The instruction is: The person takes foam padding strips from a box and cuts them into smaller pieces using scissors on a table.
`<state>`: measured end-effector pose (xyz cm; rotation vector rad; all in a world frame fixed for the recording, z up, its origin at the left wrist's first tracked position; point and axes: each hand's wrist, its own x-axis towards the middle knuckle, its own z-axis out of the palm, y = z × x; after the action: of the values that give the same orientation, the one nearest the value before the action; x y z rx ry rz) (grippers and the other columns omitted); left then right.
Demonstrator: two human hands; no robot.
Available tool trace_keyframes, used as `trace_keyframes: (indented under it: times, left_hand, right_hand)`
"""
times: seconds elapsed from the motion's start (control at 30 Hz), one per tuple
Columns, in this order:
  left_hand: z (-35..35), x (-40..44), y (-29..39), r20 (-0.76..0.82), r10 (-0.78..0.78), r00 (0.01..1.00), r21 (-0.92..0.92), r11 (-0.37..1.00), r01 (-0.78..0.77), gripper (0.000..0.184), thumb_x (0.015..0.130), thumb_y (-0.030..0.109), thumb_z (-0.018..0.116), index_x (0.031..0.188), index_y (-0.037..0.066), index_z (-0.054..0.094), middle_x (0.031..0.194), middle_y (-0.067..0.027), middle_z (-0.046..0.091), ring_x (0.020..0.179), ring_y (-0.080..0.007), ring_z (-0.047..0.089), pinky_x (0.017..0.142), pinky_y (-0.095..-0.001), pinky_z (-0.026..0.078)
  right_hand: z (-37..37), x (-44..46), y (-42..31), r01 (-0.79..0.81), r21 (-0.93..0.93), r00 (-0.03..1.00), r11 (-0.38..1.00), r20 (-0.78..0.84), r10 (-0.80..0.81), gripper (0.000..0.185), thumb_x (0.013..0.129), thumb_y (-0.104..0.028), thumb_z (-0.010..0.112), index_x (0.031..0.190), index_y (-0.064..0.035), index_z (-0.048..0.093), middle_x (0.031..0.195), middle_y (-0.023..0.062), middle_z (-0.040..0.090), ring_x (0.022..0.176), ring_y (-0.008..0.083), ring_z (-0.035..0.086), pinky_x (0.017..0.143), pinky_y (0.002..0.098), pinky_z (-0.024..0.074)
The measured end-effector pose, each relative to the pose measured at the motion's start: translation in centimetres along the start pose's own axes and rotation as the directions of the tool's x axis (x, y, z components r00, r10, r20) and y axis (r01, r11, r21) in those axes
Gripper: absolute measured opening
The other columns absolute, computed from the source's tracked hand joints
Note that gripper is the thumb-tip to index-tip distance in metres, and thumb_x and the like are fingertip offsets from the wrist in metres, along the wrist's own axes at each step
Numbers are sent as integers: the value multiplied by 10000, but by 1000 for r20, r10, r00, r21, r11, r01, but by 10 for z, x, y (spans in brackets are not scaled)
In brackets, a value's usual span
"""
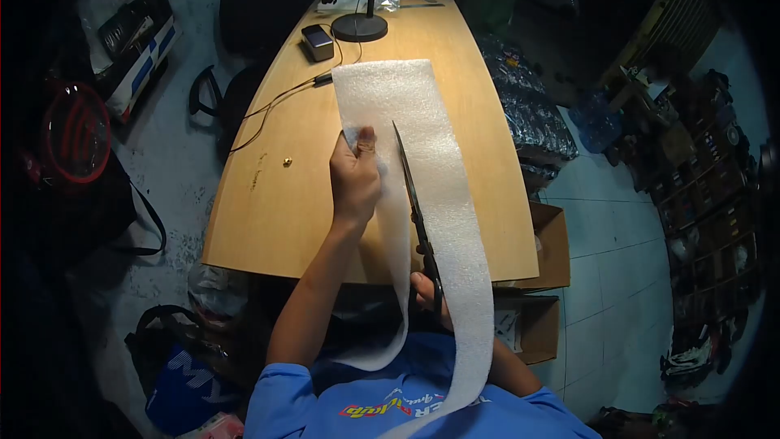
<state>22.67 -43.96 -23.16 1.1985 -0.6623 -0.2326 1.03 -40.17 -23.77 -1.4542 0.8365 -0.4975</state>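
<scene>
A long white foam sheet [439,154] stretches from above the desk down over my lap, split lengthwise into two strips below its upper part. My left hand [356,175] pinches the sheet's left strip, thumb on top. Black scissors [416,215] lie along the split, their tip pointing up toward the uncut part. My right hand [426,291] is closed around the scissors' handles near the desk's front edge, partly hidden behind the right strip.
The wooden desk [284,211] holds a small brass-coloured piece [287,162], a black device [318,42], cables and a round black stand base [359,28]. Cardboard boxes [550,244] and dark wrapped packages [532,114] stand at the right. A chair is at the left.
</scene>
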Motion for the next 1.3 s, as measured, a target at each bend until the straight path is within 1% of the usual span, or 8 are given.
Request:
trace_keyframes:
  times: [0.17,0.33,0.43,0.63,0.73,0.87,0.97,1.3]
  left_hand:
    - [3,-4,2,-23,19,1000,-67,998,-20,305,980,298,500,1004,-2,548,846,0,554,731,-59,476,671,-219,421]
    - [-2,-4,0,62,-58,996,-100,993,64,291,980,299,500,984,13,559,807,18,551,691,-35,464,621,-202,402]
    - [-2,5,-7,90,-96,991,-87,991,104,281,979,302,501,969,30,571,767,30,543,638,-25,450,560,-193,378]
    - [-1,60,0,190,-168,967,-97,977,189,283,973,297,514,985,25,591,670,37,518,523,-35,396,464,-217,336]
    - [0,80,-7,244,-177,954,-137,967,214,279,973,291,513,984,23,591,700,27,555,538,-44,447,476,-211,368]
    - [-11,104,-14,271,-204,941,-113,964,241,273,972,279,516,986,16,589,735,12,593,565,-51,496,495,-211,407]
    - [-12,113,-21,268,-187,945,-121,967,226,251,970,259,521,983,19,590,722,15,582,557,-47,481,485,-213,392]
    - [-19,110,-33,241,-259,935,-8,963,268,242,956,247,538,958,15,606,687,29,529,567,-59,431,508,-252,369]
  right_hand:
    - [-1,5,-2,128,-226,992,966,13,-129,497,843,-238,689,1216,1,464,876,51,545,671,141,536,581,263,473]
    - [5,8,-22,64,-80,998,995,10,-63,368,890,-212,628,1146,25,512,858,66,535,684,171,542,610,299,478]
    - [17,19,-39,15,202,999,979,-50,-5,344,883,-208,639,1115,12,513,725,36,508,620,109,510,539,257,446]
    - [12,71,-69,-9,52,1000,999,18,8,443,827,-200,712,1153,0,488,745,22,505,589,89,494,523,216,450]
    - [18,109,-64,89,77,996,993,18,-90,312,838,-314,694,742,-76,516,588,-9,470,511,89,459,486,246,393]
    - [26,136,-65,157,107,985,982,49,-163,335,826,-334,702,759,-69,507,595,8,480,517,96,468,498,251,411]
    - [26,148,-70,116,29,991,993,67,-117,584,814,-322,718,1172,58,455,833,88,530,628,128,513,568,242,465]
    - [28,204,-37,196,139,973,971,100,-210,563,828,-311,695,1162,74,454,711,-22,435,523,40,421,443,187,356]
